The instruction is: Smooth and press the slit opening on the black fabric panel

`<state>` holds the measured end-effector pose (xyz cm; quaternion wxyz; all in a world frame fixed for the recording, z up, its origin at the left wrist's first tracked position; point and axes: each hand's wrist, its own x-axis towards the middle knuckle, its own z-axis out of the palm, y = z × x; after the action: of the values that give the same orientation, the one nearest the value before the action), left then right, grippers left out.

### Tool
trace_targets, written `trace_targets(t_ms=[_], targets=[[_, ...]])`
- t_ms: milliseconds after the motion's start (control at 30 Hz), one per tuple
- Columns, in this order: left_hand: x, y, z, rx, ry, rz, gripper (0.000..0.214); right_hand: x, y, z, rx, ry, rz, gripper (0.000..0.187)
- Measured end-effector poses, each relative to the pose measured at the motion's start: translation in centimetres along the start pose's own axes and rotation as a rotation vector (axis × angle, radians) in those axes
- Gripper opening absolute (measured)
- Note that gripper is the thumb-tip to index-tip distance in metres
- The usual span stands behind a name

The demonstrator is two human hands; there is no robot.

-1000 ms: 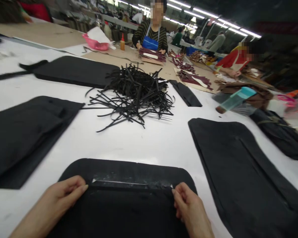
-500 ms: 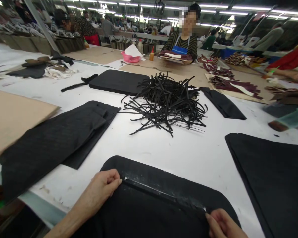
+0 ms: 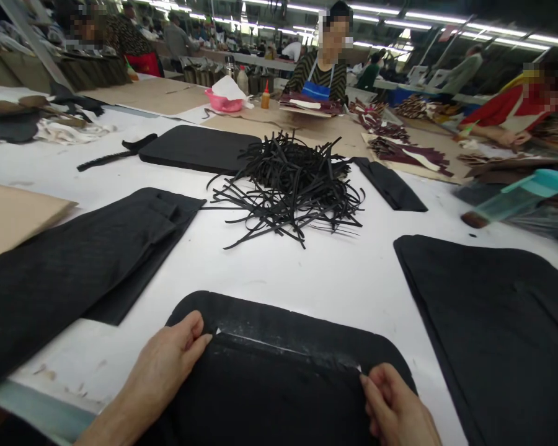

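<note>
A black rounded-corner fabric panel lies at the table's near edge, with a long narrow slit across its upper part. Pale smears surround the slit, and a small white tip shows at either end. Beside the slit's left end, my left hand is closed, thumb and fingers pinching the black fabric. At the opposite end my right hand pinches the fabric just by the white tip. The lower part of the panel runs out of view.
Beyond the panel is a heap of thin black strips. Black fabric pieces lie left, more black panels right. A teal-lidded bottle lies at the right. Across the table, a person holds maroon pieces.
The view has shifted, so the table's things sit further left. Both hands keep their pinch at the two ends of the slit. A co-worker in red at the right shows more fully.
</note>
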<state>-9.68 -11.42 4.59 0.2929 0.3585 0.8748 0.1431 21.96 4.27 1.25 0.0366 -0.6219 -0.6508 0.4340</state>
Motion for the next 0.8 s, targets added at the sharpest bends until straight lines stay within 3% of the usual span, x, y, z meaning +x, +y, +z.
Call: trace_targets(t_ms=[67,133,267,367,467,600,700,800], targets=[[-0.4,0.3,0.3,0.192,0.020,0.006,0.011,-0.3,-0.3,0.1,-0.019,0.051,0.000,0.026],[-0.9,0.3,1.0,0.387,0.093,0.123,0.019,-0.5,-0.5,0.0,-0.054,0.078,-0.015,0.026],[-1.1,-1.0,2.7,0.603,0.322,0.651,0.051,-1.1,-1.1,-0.3,-0.194,0.150,-0.099,0.023],[-1.0,-2.6,3.3,0.680,0.357,0.880,0.055,-1.7,-1.6,-0.2,-0.336,0.285,-0.196,0.019],[-1.4,-3.5,4.0,0.823,0.353,0.872,0.062,-1.9,-1.9,0.4,-0.450,0.409,-0.412,0.012],[-2.4,-2.6,5.1,0.997,0.312,0.720,0.075,-1.6,-2.0,0.6,-0.649,0.505,-0.912,0.029],[-2.9,-0.9,5.0,1.090,0.296,0.690,0.081,-1.5,-2.2,-0.1,-0.831,0.381,-1.109,0.036],[-2.7,0.1,4.6,1.137,0.298,0.683,0.087,-1.5,-2.5,-0.9,-0.957,0.219,-1.158,0.044]])
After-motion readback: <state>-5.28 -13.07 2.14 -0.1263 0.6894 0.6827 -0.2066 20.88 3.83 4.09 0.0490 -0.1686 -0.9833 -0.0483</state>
